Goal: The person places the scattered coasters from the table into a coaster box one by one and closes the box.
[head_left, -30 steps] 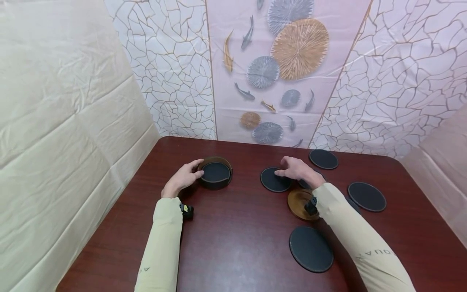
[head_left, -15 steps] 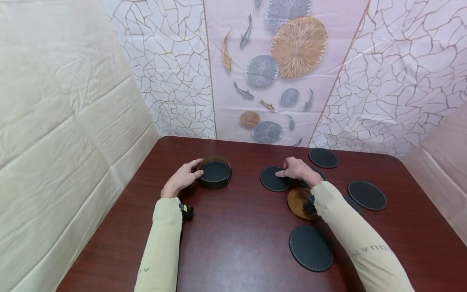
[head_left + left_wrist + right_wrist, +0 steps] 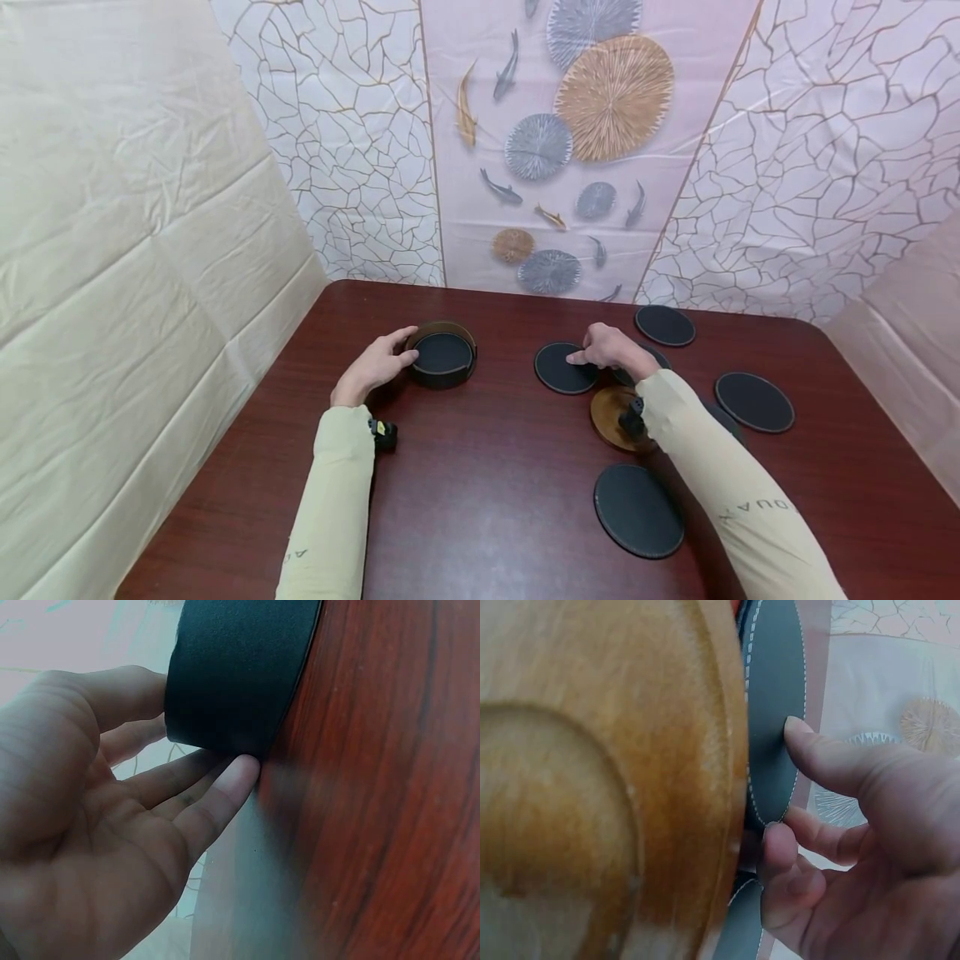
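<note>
A round black coaster holder [image 3: 442,380] with a brown inner wall stands at the back left, with a black coaster [image 3: 442,353] inside it. My left hand [image 3: 377,364] holds the holder's left side; in the left wrist view the fingers and thumb bend about its black wall [image 3: 236,671]. Farther right, my right hand [image 3: 611,347] pinches a flat black coaster [image 3: 558,371] at its right edge. In the right wrist view the thumb [image 3: 814,750] lies on the stitched coaster face [image 3: 776,697], while the other fingers curl by its edge.
A brown wooden disc [image 3: 611,412] lies under the right wrist. More black coasters lie around: one at the front [image 3: 639,511], one at the back [image 3: 665,325], one at the right [image 3: 753,402]. Two others are partly hidden by the right hand and sleeve.
My right hand's fingers have drawn in a little toward the thumb at the coaster's edge, and the right forearm has shifted slightly left. My left hand and the holder have stayed put.
</note>
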Action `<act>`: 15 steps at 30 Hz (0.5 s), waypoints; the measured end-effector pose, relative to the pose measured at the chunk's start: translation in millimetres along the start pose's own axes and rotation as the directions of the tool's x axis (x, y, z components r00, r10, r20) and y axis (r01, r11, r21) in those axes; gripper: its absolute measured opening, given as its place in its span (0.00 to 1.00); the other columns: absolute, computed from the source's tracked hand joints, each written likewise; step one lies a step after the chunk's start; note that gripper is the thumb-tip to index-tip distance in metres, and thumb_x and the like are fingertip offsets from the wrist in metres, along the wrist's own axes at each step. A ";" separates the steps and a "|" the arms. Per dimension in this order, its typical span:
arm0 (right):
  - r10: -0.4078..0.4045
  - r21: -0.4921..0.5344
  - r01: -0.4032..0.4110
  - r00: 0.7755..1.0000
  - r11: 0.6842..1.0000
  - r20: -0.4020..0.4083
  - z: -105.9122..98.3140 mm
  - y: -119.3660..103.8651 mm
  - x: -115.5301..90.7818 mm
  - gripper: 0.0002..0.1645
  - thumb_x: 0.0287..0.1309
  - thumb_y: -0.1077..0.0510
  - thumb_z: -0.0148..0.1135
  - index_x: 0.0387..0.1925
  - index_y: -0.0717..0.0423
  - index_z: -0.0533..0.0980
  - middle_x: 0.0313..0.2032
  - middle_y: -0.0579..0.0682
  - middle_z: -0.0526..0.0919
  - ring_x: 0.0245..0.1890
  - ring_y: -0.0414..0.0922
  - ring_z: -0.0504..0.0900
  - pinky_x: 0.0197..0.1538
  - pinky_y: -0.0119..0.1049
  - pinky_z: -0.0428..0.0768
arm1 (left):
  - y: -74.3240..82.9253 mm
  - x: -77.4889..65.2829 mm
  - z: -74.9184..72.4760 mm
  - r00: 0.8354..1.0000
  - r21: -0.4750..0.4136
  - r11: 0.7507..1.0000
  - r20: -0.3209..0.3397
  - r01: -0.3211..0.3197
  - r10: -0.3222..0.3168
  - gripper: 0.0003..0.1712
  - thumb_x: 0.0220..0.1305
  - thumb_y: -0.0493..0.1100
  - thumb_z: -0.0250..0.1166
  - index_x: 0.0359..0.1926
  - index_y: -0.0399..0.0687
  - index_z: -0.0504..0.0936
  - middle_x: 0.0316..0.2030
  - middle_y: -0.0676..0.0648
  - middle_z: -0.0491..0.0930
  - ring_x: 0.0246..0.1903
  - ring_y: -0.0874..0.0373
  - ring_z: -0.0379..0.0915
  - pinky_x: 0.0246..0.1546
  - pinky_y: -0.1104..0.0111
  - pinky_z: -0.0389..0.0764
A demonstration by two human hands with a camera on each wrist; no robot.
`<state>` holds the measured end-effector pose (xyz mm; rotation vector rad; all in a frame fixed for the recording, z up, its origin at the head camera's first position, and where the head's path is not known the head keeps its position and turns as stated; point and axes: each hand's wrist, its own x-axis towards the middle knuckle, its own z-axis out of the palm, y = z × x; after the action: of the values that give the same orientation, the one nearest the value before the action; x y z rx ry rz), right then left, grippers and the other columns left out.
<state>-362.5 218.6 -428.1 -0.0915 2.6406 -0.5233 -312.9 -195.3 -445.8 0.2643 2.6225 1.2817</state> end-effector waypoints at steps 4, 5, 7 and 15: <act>0.010 0.016 -0.010 1.000 1.000 0.019 -1.7 -0.5 0.2 0.25 0.61 0.46 0.66 0.46 0.63 0.74 0.21 0.49 0.75 0.19 0.43 0.70 0.20 0.34 0.64 | 0.5 -0.3 0.1 1.000 -0.009 1.000 0.004 0.012 -0.012 0.33 0.73 0.46 0.56 0.75 0.54 0.59 0.73 0.42 0.60 0.67 0.47 0.58 0.64 0.53 0.64; 0.010 0.015 -0.011 1.000 1.000 0.020 -2.0 -0.7 0.0 0.26 0.62 0.46 0.66 0.48 0.63 0.73 0.22 0.51 0.77 0.19 0.44 0.71 0.20 0.33 0.64 | 0.6 -0.3 0.1 1.000 -0.010 1.000 0.004 0.015 -0.015 0.33 0.73 0.46 0.56 0.75 0.55 0.59 0.73 0.42 0.60 0.67 0.47 0.58 0.64 0.53 0.64; 0.011 0.014 -0.011 1.000 1.000 0.022 -2.8 -0.9 -0.8 0.28 0.62 0.46 0.65 0.50 0.64 0.71 0.24 0.52 0.78 0.20 0.44 0.71 0.20 0.33 0.64 | 0.8 -0.4 -0.1 1.000 -0.010 1.000 0.004 0.014 -0.014 0.33 0.73 0.46 0.55 0.75 0.55 0.59 0.73 0.42 0.60 0.67 0.48 0.58 0.63 0.54 0.64; -0.057 0.071 0.056 0.998 0.996 0.017 -7.7 1.7 -6.4 0.27 0.62 0.48 0.66 0.49 0.63 0.66 0.22 0.50 0.71 0.17 0.43 0.68 0.23 0.35 0.70 | 1.7 -0.3 -0.5 1.000 -0.016 1.000 0.006 0.009 -0.009 0.33 0.73 0.46 0.55 0.75 0.55 0.59 0.73 0.43 0.60 0.66 0.48 0.59 0.62 0.54 0.64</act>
<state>-360.1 223.8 -419.6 -0.1494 2.6046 -0.6304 -312.7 -194.8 -444.2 0.2538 2.6043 1.2959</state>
